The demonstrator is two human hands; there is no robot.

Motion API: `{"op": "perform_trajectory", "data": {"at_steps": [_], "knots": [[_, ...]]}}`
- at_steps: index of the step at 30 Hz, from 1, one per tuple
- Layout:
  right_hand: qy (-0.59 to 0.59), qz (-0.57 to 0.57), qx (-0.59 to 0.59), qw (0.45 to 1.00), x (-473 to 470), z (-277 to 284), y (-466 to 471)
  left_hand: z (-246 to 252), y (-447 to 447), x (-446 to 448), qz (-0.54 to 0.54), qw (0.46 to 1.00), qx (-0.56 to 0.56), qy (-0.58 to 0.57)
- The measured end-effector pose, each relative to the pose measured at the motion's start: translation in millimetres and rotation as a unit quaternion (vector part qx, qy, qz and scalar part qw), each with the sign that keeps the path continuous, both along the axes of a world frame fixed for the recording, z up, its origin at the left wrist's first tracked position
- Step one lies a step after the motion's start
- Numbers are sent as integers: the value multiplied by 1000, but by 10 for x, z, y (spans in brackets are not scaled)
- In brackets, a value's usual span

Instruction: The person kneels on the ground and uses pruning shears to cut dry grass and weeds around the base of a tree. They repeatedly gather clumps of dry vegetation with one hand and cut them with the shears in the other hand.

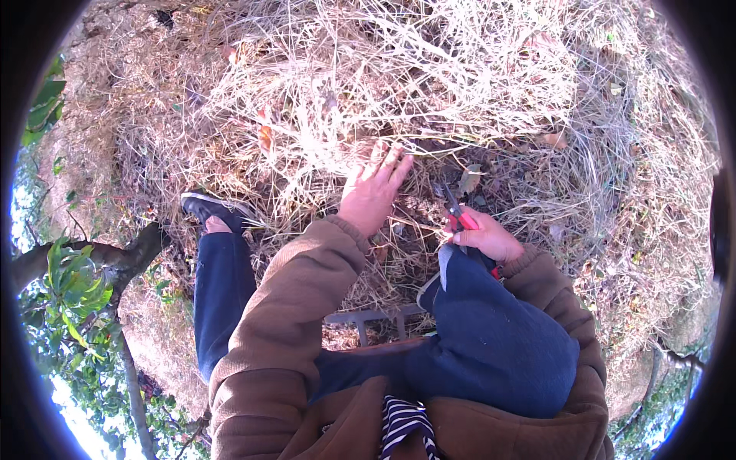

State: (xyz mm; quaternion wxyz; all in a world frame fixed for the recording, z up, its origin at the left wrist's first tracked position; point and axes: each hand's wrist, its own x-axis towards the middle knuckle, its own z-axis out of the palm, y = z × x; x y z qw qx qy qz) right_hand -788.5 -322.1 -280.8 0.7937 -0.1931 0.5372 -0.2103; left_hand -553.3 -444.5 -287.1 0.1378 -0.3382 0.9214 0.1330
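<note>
My left hand (371,195) reaches forward, palm down, with its fingers spread on the dry grass (322,138); the fingertips partly vanish among the stalks. In my right hand (491,236) is a pair of red-handled pruning shears (458,211), held beside my bent knee. The dark blades point forward and left, towards a patch of bare dark soil (428,204). A curled brownish-green leaf (470,178) lies just ahead of the blades. Long pale stalks (454,142) cross the ground beyond both hands.
Beneath me shows a low seat with a grey frame (374,315). My dark shoe (215,210) rests in the grass at left. A forked tree branch (135,253) with green leaves (75,287) stands at the left edge. More branches (681,359) appear at lower right.
</note>
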Motion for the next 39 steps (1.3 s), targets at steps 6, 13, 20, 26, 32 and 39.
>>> {"op": "perform_trajectory", "data": {"at_steps": [6, 13, 20, 26, 32, 39], "knots": [[41, 108, 28, 993, -42, 48, -235, 20, -329, 462, 153, 962, 187, -127], [-187, 178, 72, 964, 465, -265, -428, 308, -315, 987, 203, 949, 240, -2], [-151, 31, 139, 978, 1107, -214, -753, 333, -104, 1052, 334, 910, 244, 19], [-124, 56, 114, 984, 871, -78, -482, 1, -176, 1396, 504, 781, 312, 199], [-131, 99, 131, 978, 807, -80, -496, 18, 196, 1326, 544, 723, 346, 246], [-93, -36, 99, 990, 923, -220, -570, 238, 723, 558, 545, 590, 533, 264]]}}
